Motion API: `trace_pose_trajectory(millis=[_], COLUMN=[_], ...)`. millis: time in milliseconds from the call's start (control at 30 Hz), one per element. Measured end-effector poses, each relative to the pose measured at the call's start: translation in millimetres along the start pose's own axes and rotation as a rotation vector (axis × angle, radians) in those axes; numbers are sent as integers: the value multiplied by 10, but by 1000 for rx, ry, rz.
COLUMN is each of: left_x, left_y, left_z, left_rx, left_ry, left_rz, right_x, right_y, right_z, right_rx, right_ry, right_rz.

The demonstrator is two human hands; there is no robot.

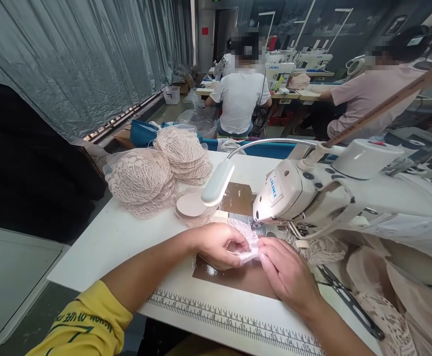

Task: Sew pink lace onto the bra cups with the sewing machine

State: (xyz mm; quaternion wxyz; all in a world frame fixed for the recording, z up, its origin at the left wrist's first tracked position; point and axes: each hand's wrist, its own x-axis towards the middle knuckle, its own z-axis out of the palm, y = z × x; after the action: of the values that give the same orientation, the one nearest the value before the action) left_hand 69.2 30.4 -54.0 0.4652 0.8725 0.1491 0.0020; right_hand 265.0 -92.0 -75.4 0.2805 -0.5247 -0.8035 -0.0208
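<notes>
Head view: the left hand (219,244) and the right hand (288,274) meet at the middle of the white desk (119,237), just in front of the head of a white JUKI sewing machine (312,193). Between them is a small pale lace piece (248,248). The left hand's fingers are curled in and pinch the piece's left edge. The right hand's thumb and fingertips close narrowly on its right edge, so both hands hold it. The lace piece lies low over the shiny brown plate (238,279) set into the desk, with its far end reaching toward the needle area, which is too small to read clearly. The left arm wears a yellow sleeve (90,321).

A gooseneck lamp (218,183) hangs over the desk just beyond the left hand. Under its head sits a round pinkish pad (190,203). Behind that, 2 stacks of lace bra cups (142,180) stand side by side at the far left of the desk. A printed ruler strip (231,321) runs along the near edge. To the right of the right hand lie black snips (349,296), and past them is a heap of beige lace fabric (386,316) under the machine's arm.

Further back, 2 other people sit at sewing stations with their backs turned, a person in a white shirt (240,96) and a person in a pink shirt (367,94). A grey curtain (90,59) covers the left wall.
</notes>
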Motion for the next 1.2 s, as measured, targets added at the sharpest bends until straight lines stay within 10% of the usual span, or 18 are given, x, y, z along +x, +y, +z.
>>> trace_pose_trajectory(millis=[333, 733, 1000, 1200], left_x=[16, 34, 48, 44], left_y=[167, 140, 151, 94], left_z=[-24, -71, 8, -88], left_rx=[668, 271, 553, 176], left_ry=[102, 38, 76, 39], left_rz=[67, 166, 134, 51], right_x=[-178, -25, -89, -46], right_y=[153, 110, 92, 131], right_z=[-81, 45, -8, 61], right_rx=[126, 112, 212, 119], right_ry=[-157, -181, -196, -197], right_rz=[205, 109, 173, 212])
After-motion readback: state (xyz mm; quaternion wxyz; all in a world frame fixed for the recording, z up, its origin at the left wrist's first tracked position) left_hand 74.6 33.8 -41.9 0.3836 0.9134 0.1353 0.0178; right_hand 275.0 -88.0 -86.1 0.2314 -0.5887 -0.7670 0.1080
